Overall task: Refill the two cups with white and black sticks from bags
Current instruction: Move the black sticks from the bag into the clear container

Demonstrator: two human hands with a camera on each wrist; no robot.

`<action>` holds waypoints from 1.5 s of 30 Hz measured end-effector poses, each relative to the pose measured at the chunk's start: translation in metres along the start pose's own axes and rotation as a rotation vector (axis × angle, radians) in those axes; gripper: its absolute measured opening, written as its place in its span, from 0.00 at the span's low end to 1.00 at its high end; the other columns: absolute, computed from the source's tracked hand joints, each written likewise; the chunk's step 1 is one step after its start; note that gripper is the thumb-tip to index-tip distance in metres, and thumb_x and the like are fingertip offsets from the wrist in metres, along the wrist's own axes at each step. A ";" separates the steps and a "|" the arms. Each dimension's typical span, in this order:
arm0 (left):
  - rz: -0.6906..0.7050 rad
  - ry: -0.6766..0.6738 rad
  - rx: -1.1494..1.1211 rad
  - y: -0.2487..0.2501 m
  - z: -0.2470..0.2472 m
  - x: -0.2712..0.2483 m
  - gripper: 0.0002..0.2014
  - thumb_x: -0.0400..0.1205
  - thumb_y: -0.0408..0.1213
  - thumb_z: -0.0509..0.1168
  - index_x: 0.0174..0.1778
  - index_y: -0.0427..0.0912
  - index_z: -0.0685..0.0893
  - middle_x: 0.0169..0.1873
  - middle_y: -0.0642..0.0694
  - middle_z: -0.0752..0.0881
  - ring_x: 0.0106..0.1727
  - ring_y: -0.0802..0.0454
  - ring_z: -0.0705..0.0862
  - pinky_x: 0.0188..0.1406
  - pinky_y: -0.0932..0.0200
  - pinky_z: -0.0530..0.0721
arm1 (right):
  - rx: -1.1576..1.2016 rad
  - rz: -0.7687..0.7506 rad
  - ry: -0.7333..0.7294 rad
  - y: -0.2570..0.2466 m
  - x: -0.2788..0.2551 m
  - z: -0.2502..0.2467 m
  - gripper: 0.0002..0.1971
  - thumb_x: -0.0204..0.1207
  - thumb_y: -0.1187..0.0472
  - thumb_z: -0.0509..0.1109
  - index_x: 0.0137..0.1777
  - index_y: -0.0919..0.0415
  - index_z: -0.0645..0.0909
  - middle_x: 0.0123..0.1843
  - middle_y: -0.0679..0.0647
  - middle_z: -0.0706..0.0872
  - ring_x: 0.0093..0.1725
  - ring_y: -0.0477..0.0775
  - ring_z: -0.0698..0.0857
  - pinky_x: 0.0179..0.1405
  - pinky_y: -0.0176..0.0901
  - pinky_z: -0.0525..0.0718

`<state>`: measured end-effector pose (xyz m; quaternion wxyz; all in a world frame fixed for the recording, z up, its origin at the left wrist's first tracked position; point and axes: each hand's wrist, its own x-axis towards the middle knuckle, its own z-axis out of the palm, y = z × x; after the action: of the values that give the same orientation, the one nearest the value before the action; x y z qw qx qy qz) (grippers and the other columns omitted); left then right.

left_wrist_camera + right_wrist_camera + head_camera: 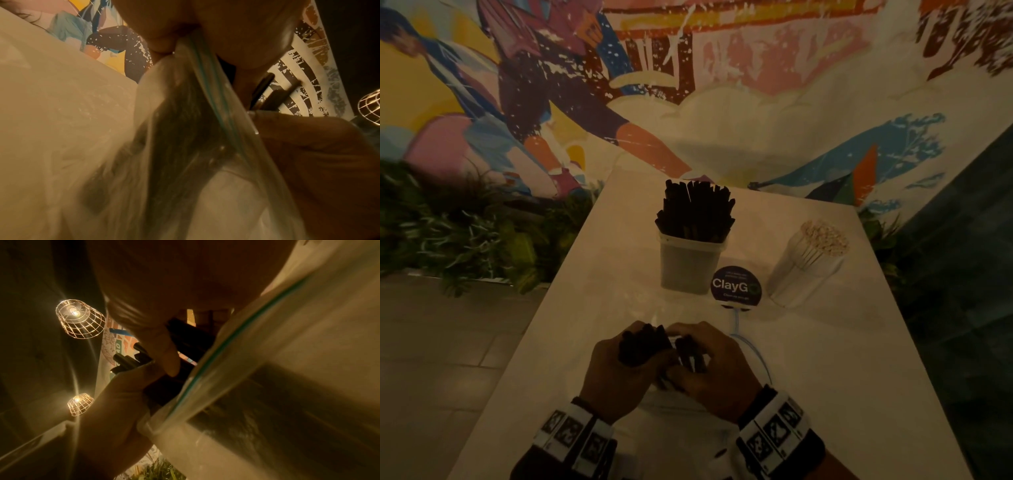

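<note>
Both hands (619, 373) (714, 368) clamp black sticks (642, 344) at the bag (205, 113) mouth — the cup (690, 262) stands beyond them. Sticks look light, stiff, slippery — grip the bundle mid-length.

we see a white table (825, 359) with a smooth, pale top. on it, toward the far end, stands a square tub (690, 263) packed with upright black sticks (695, 212). to the right of it stands a clear cup (804, 274) full of white sticks (825, 238), leaning a little. between them, a touch nearer, sits a small round sign (734, 286) reading "clayg". at the near end a clear bag (751, 346) with a blue strip lies on the top.
</note>
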<state>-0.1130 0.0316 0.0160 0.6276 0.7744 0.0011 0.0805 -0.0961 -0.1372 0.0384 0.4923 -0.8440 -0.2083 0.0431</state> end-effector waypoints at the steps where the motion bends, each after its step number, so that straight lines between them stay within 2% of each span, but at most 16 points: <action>1: 0.002 0.000 -0.014 0.000 0.000 0.000 0.15 0.63 0.59 0.73 0.36 0.53 0.86 0.32 0.49 0.87 0.37 0.41 0.87 0.39 0.34 0.84 | -0.006 -0.023 0.002 0.000 0.000 0.001 0.19 0.68 0.52 0.73 0.60 0.41 0.78 0.53 0.50 0.84 0.52 0.48 0.83 0.53 0.43 0.83; 6: 0.037 -0.021 0.006 0.001 0.000 0.001 0.11 0.67 0.55 0.71 0.36 0.52 0.84 0.30 0.47 0.87 0.36 0.43 0.87 0.37 0.35 0.84 | 0.090 0.021 -0.025 0.003 0.001 -0.001 0.14 0.68 0.60 0.75 0.55 0.55 0.82 0.51 0.46 0.85 0.49 0.40 0.82 0.50 0.29 0.79; 10: 0.042 -0.043 0.063 -0.004 -0.003 -0.001 0.12 0.68 0.56 0.70 0.36 0.52 0.84 0.31 0.48 0.87 0.37 0.46 0.87 0.38 0.37 0.84 | 0.151 0.032 -0.022 0.008 0.002 -0.007 0.07 0.70 0.56 0.70 0.45 0.57 0.80 0.41 0.48 0.85 0.43 0.47 0.84 0.46 0.43 0.84; 12: 0.030 -0.032 0.071 -0.003 -0.003 -0.001 0.13 0.67 0.57 0.69 0.36 0.52 0.82 0.31 0.47 0.86 0.37 0.45 0.86 0.38 0.37 0.84 | 0.205 0.032 0.017 0.009 0.003 -0.010 0.02 0.74 0.61 0.68 0.41 0.56 0.78 0.39 0.52 0.85 0.42 0.51 0.85 0.45 0.45 0.85; 16: 0.046 -0.036 0.073 -0.001 -0.002 -0.002 0.13 0.68 0.56 0.69 0.35 0.50 0.83 0.30 0.47 0.85 0.35 0.43 0.86 0.36 0.37 0.84 | 0.229 0.002 0.110 0.008 0.005 -0.018 0.11 0.75 0.69 0.64 0.42 0.50 0.78 0.41 0.49 0.85 0.45 0.51 0.86 0.50 0.48 0.85; 19: 0.078 -0.072 0.059 0.001 -0.004 -0.001 0.07 0.69 0.52 0.68 0.35 0.55 0.84 0.31 0.50 0.86 0.34 0.48 0.86 0.35 0.44 0.86 | 0.208 -0.006 0.047 -0.001 0.005 -0.013 0.08 0.75 0.60 0.67 0.53 0.51 0.80 0.48 0.45 0.85 0.51 0.44 0.85 0.54 0.39 0.83; 21: 0.117 -0.087 0.079 0.002 -0.005 -0.001 0.02 0.68 0.49 0.66 0.35 0.61 0.83 0.30 0.52 0.85 0.30 0.53 0.84 0.31 0.51 0.83 | 0.124 -0.034 -0.002 -0.005 0.007 -0.003 0.13 0.75 0.51 0.67 0.56 0.53 0.82 0.52 0.48 0.84 0.52 0.43 0.83 0.55 0.36 0.81; 24: 0.066 -0.078 0.035 0.004 -0.007 -0.001 0.04 0.66 0.51 0.69 0.32 0.57 0.84 0.28 0.51 0.85 0.30 0.51 0.84 0.31 0.47 0.83 | 0.142 -0.015 0.043 -0.007 0.010 0.005 0.16 0.73 0.47 0.66 0.54 0.57 0.82 0.50 0.50 0.84 0.51 0.45 0.83 0.54 0.40 0.82; 27: 0.003 -0.092 0.002 0.006 -0.007 -0.004 0.12 0.64 0.54 0.74 0.34 0.51 0.88 0.32 0.50 0.88 0.38 0.48 0.88 0.39 0.40 0.86 | 0.233 0.006 0.185 -0.003 0.011 -0.002 0.14 0.74 0.48 0.64 0.52 0.56 0.80 0.47 0.44 0.86 0.49 0.44 0.85 0.51 0.38 0.84; 29: -0.013 -0.088 0.013 0.007 -0.007 -0.005 0.11 0.64 0.54 0.74 0.35 0.52 0.88 0.33 0.50 0.89 0.39 0.50 0.88 0.41 0.41 0.87 | 0.279 -0.040 0.274 -0.003 0.010 -0.012 0.10 0.76 0.52 0.63 0.50 0.57 0.78 0.46 0.45 0.86 0.47 0.46 0.86 0.50 0.39 0.85; 32: -0.010 -0.078 0.023 0.007 -0.007 -0.006 0.10 0.65 0.53 0.74 0.35 0.52 0.87 0.33 0.51 0.89 0.39 0.53 0.88 0.42 0.45 0.87 | 0.360 -0.070 0.370 0.004 0.006 -0.019 0.04 0.73 0.68 0.66 0.45 0.61 0.77 0.40 0.54 0.86 0.43 0.55 0.86 0.49 0.46 0.85; 34: -0.003 -0.082 0.017 0.007 -0.006 -0.006 0.10 0.66 0.53 0.72 0.35 0.51 0.87 0.33 0.51 0.89 0.38 0.54 0.88 0.41 0.46 0.87 | 0.460 -0.002 0.364 0.012 0.002 -0.015 0.14 0.65 0.77 0.64 0.39 0.54 0.75 0.36 0.58 0.83 0.39 0.60 0.83 0.46 0.50 0.84; 36: 0.003 -0.087 0.002 0.007 -0.005 -0.005 0.09 0.67 0.52 0.73 0.35 0.51 0.87 0.34 0.51 0.89 0.38 0.53 0.88 0.41 0.46 0.87 | 0.508 0.078 0.295 0.022 -0.003 -0.007 0.22 0.61 0.78 0.62 0.33 0.44 0.75 0.33 0.57 0.82 0.37 0.61 0.80 0.45 0.56 0.82; 39: -0.013 -0.071 -0.003 0.007 -0.004 -0.005 0.06 0.69 0.45 0.78 0.34 0.52 0.87 0.33 0.50 0.89 0.38 0.53 0.88 0.41 0.46 0.88 | 0.436 0.061 0.299 0.025 -0.005 -0.004 0.25 0.62 0.78 0.62 0.31 0.40 0.75 0.33 0.56 0.82 0.36 0.62 0.80 0.44 0.60 0.81; 42: -0.017 -0.057 0.000 0.008 -0.005 -0.006 0.07 0.68 0.48 0.76 0.34 0.52 0.87 0.33 0.50 0.89 0.39 0.53 0.88 0.41 0.46 0.87 | 0.446 0.052 0.394 0.025 -0.003 -0.008 0.22 0.63 0.80 0.63 0.33 0.47 0.76 0.32 0.60 0.82 0.37 0.60 0.82 0.43 0.50 0.84; 45: -0.027 -0.058 0.019 0.007 -0.004 -0.006 0.06 0.69 0.42 0.78 0.34 0.52 0.87 0.33 0.51 0.89 0.38 0.53 0.88 0.41 0.46 0.88 | 0.328 0.228 0.267 0.039 -0.003 0.000 0.13 0.68 0.81 0.65 0.33 0.62 0.77 0.32 0.53 0.81 0.35 0.46 0.83 0.46 0.44 0.83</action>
<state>-0.1200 0.0337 0.0228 0.6210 0.7822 -0.0059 0.0494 -0.0867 -0.1555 0.0049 0.6380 -0.7690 -0.0348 0.0199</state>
